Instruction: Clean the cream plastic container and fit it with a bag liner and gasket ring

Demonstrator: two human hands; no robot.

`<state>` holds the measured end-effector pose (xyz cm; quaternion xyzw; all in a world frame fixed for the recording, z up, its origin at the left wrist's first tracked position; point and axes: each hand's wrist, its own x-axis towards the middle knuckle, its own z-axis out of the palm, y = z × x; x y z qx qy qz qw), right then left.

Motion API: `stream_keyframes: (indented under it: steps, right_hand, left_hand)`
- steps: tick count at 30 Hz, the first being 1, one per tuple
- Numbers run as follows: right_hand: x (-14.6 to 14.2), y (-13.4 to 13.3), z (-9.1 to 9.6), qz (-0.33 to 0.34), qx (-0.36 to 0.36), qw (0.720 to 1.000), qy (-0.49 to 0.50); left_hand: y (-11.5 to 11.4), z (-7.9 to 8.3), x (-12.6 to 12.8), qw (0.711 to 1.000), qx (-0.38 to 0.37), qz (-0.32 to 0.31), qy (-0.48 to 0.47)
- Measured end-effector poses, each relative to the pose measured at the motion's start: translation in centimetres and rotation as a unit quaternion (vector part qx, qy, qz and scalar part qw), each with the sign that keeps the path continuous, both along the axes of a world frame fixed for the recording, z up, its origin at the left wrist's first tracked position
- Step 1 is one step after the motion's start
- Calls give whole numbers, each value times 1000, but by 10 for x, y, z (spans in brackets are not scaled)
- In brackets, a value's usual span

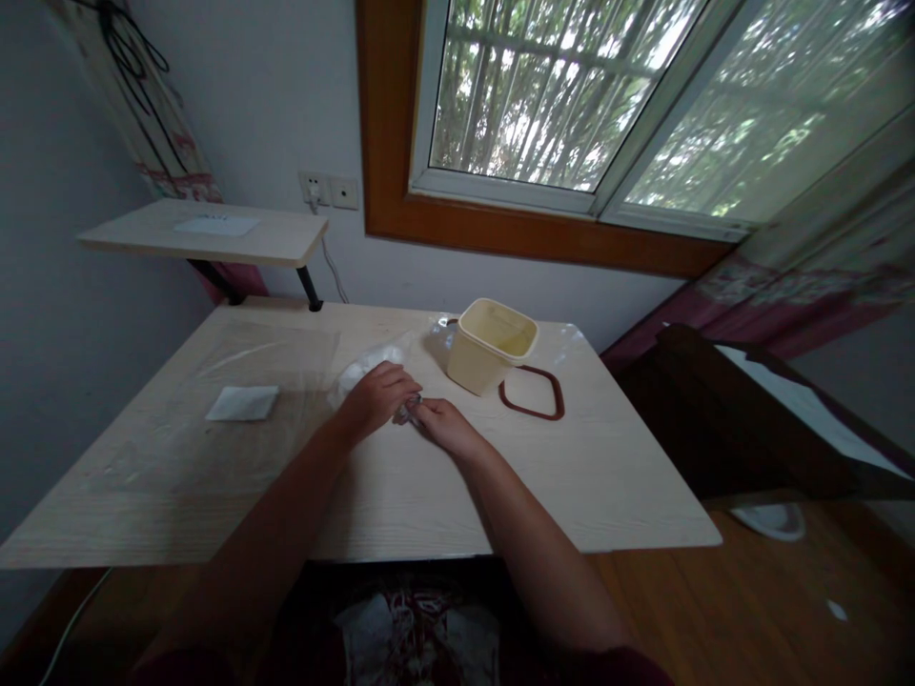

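Note:
My left hand (378, 398) and my right hand (449, 426) meet near the middle of the table, fingers closed in a pinch. Between their fingertips is a small piece of crumpled clear plastic (406, 413); its full shape is hidden by the fingers. Just behind my left hand lies a white bundle in clear plastic (364, 366), partly covered by that hand. A cream plastic bin (470, 360) stands upright behind my right hand. Next to its base, a reddish-brown rounded-square ring (559, 393) lies flat.
A thin clear plastic sheet (178, 448) covers the table's left part, with a folded white tissue-like square (243, 403) on it. More clear plastic (564, 338) lies behind the bin. A raised shelf (143, 229) with white paper (216, 225) stands at the back left.

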<state>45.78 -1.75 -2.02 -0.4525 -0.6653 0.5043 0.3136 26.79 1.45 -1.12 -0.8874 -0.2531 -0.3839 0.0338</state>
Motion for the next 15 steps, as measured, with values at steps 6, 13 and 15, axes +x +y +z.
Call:
stream_keyframes:
  steps: [6,13,15]
  right_hand:
    - [-2,1,0,-85,-153,970,170]
    - [3,1,0,-88,-174,953,230]
    - [4,2,-2,-87,-177,953,231]
  left_hand:
    - [-9,8,1,996,-36,60,-59]
    - [-6,0,4,991,-134,-7,-30]
    - [-4,-3,5,988,-150,-20,-38]
